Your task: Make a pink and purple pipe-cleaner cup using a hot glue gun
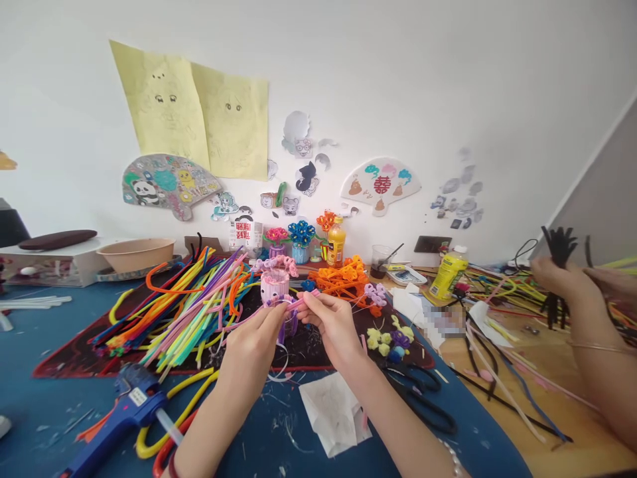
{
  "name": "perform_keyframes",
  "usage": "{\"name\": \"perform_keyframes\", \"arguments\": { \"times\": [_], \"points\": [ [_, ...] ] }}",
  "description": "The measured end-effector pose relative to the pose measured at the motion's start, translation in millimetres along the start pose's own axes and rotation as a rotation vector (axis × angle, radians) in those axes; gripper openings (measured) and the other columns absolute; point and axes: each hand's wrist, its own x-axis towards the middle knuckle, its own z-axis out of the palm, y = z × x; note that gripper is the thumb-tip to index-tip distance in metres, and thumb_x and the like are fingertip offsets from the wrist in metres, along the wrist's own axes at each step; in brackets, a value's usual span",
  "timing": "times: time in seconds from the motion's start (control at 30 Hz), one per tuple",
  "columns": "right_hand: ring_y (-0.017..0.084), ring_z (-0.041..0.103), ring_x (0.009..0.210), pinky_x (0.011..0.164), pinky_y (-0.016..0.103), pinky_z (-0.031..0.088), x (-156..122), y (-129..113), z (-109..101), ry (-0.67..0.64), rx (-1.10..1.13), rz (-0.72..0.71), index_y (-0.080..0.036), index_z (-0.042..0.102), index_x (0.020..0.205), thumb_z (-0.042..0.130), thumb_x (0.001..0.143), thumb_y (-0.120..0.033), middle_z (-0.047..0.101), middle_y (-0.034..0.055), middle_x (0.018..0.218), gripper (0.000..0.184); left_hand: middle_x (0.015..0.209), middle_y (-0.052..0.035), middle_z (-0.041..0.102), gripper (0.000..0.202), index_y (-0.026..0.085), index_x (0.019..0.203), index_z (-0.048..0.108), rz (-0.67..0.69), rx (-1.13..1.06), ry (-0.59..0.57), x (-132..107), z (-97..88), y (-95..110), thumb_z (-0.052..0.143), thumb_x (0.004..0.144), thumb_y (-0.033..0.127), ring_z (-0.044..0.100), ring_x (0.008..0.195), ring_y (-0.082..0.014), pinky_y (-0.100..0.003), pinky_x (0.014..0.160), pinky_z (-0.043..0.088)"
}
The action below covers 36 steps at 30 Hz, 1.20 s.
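A pink pipe cleaner stretches between my two hands above the dark mat. My left hand pinches it between thumb and fingertips, and a length of it trails off to the left. Close by, my right hand grips the other part with its fingertips. Just behind my hands stands a small pink pot made of pipe cleaners, with a pink curled piece on top. A purple pipe-cleaner piece shows partly behind my fingers.
Left lie a pile of coloured pipe cleaners and a blue glue gun. Orange pipe-cleaner flowers, a yellow bottle, black-handled scissors and a crumpled tissue surround my arms. At right, another person's hands hold black pipe cleaners.
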Motion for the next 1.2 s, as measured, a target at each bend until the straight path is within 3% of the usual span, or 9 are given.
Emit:
{"name": "perform_keyframes", "arguments": {
  "times": [0.17,0.27,0.37,0.47,0.57,0.63,0.77,0.87,1.2],
  "points": [
    [0.011,0.065,0.056,0.056,0.02,0.054,2,-3,-5,-0.06,-0.054,0.027,-0.014,0.076,0.073,0.087,0.059,-0.043,0.071,0.0034,0.064,0.034,0.063,-0.0014,0.071,0.025,0.015,0.085,0.071,-0.467,-0.328,-0.086,9,-6.2,3,0.055,0.092,0.034,0.063,0.047,-0.0125,-0.02,0.05,0.049],
    [0.012,0.065,0.053,0.054,0.022,0.054,3,-12,-10,-0.104,-0.137,0.035,-0.013,0.076,0.074,0.088,0.059,-0.039,0.071,0.0051,0.064,0.032,0.058,-0.0011,0.069,0.028,0.015,0.081,0.07,-0.757,-0.597,-0.157,12,-9.5,1,0.061,0.084,0.041,0.062,0.047,-0.0137,-0.02,0.048,0.05],
    [0.013,0.064,0.049,0.05,0.022,0.052,6,-24,-16,-0.129,-0.221,0.031,-0.012,0.076,0.072,0.089,0.057,-0.038,0.07,0.0051,0.06,0.032,0.061,-0.0027,0.07,0.033,0.014,0.078,0.069,-0.888,-0.705,-0.169,13,-11.3,-3,0.066,0.077,0.047,0.063,0.051,-0.0151,-0.021,0.048,0.05],
    [0.014,0.064,0.05,0.049,0.022,0.051,8,-31,-20,-0.147,-0.293,0.031,-0.011,0.076,0.071,0.086,0.06,-0.045,0.07,0.0061,0.061,0.037,0.06,-0.0022,0.068,0.034,0.015,0.076,0.069,-0.888,-0.678,-0.196,14,-11.7,-5,0.065,0.075,0.048,0.059,0.05,-0.014,-0.02,0.048,0.048],
    [0.014,0.066,0.055,0.051,0.023,0.052,6,-29,-21,-0.25,-0.417,0.008,-0.013,0.076,0.098,0.076,0.072,-0.055,0.072,0.0068,0.073,0.05,0.057,-0.001,0.065,0.032,0.015,0.074,0.068,-0.829,-0.634,-0.243,15,-11.2,-5,0.059,0.079,0.045,0.056,0.047,-0.0129,-0.02,0.047,0.044],
    [0.014,0.065,0.056,0.053,0.024,0.053,4,-24,-20,-0.348,-0.513,-0.023,-0.014,0.073,0.106,0.073,0.075,-0.055,0.071,0.0057,0.074,0.052,0.056,-0.0003,0.063,0.031,0.016,0.073,0.067,-0.757,-0.587,-0.289,14,-10.8,-5,0.055,0.083,0.042,0.054,0.047,-0.0126,-0.021,0.048,0.043],
    [0.012,0.058,0.047,0.048,0.024,0.051,1,-13,-19,-0.398,-0.641,-0.087,-0.011,0.074,0.084,0.071,0.077,-0.053,0.065,0.0035,0.061,0.042,0.056,0.0002,0.062,0.032,0.017,0.072,0.066,-0.599,-0.44,-0.362,13,-10.4,-3,0.047,0.089,0.036,0.053,0.05,-0.0129,-0.022,0.053,0.04],
    [0.012,0.057,0.043,0.045,0.023,0.048,2,-9,-21,-0.371,-0.687,-0.102,-0.011,0.073,0.081,0.07,0.078,-0.053,0.063,0.0026,0.057,0.042,0.06,-0.001,0.065,0.031,0.017,0.076,0.068,-0.543,-0.346,-0.361,11,-9.7,-4,0.045,0.089,0.034,0.056,0.053,-0.0138,-0.023,0.055,0.04],
    [0.013,0.058,0.044,0.046,0.024,0.049,1,-10,-19,-0.332,-0.731,-0.143,-0.013,0.072,0.078,0.069,0.079,-0.05,0.063,0.0021,0.057,0.037,0.063,-0.0012,0.07,0.029,0.017,0.082,0.072,-0.532,-0.379,-0.388,11,-11.2,-7,0.048,0.088,0.032,0.06,0.052,-0.0142,-0.022,0.054,0.042]
  ]
}}
